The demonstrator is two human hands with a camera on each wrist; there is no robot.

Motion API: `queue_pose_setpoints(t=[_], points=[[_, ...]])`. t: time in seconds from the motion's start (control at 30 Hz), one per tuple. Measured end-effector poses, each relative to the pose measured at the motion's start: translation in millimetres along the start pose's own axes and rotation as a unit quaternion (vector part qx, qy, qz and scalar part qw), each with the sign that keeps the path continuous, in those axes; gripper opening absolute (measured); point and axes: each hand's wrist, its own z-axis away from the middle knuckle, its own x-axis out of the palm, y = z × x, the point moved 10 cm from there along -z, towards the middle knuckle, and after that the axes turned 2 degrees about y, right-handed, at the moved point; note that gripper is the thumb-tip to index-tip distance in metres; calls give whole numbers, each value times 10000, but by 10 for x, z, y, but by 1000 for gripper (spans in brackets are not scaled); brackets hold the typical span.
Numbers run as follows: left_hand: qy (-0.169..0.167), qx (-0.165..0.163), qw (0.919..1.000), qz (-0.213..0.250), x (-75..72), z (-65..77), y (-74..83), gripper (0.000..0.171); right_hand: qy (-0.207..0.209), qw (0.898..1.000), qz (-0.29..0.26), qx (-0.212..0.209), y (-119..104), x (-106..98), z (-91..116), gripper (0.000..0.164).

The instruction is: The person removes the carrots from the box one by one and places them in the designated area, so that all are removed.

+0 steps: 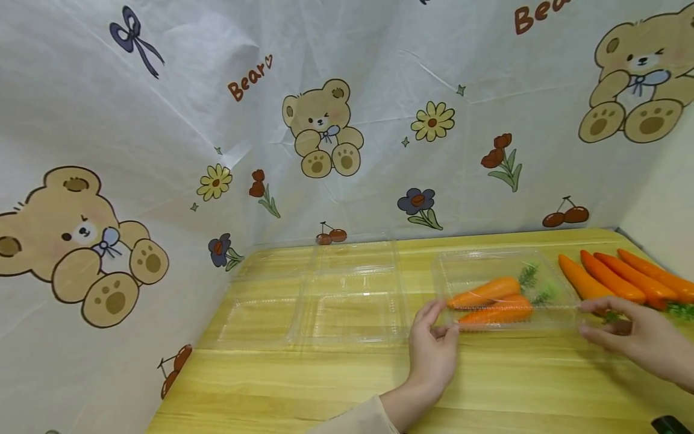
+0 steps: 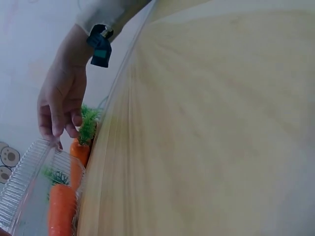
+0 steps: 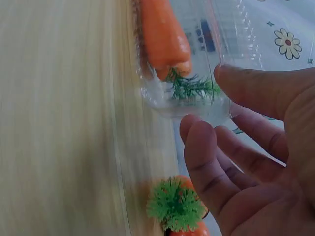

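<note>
A clear plastic box (image 1: 504, 262) sits on the table with two orange carrots (image 1: 490, 292) inside, their green tops pointing right. Its clear cover seems to lie over them; whether it is latched I cannot tell. My left hand (image 1: 434, 355) holds the front left corner between fingers and thumb. At the opposite end my right hand (image 1: 642, 334) grips the right edge; in the right wrist view its thumb (image 3: 256, 91) lies on the rim, with the fingers around the corner. The left wrist view shows the right hand (image 2: 64, 101) at the box, while the left is mostly hidden.
Several loose carrots (image 1: 629, 277) lie to the right of the box, just behind the right hand. Clear empty plastic boxes (image 1: 355, 301) stand on the left of the wooden table (image 1: 488, 386). A bear-printed sheet (image 1: 379, 60) hangs along the back and left.
</note>
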Motion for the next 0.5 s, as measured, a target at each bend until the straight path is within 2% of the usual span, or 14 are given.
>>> queue_pose_setpoints(t=[0.1,0.2,0.33,0.4,0.5], points=[[-52,-6,10000,37,3,10,-6,45,424,9983,241,-317,-30,-76,10,34],[-100,6,9999,49,5,22,-5,44,874,9922,277,-840,-95,-155,31,14],[-86,94,9999,-26,-8,35,16,44,1422,9767,360,-1570,-205,-231,98,21],[-52,160,9998,-99,-20,39,30,43,1545,9697,472,-1834,-249,-249,120,25],[12,248,9996,-143,-33,44,53,42,1542,9647,675,-2023,-275,-247,123,30]])
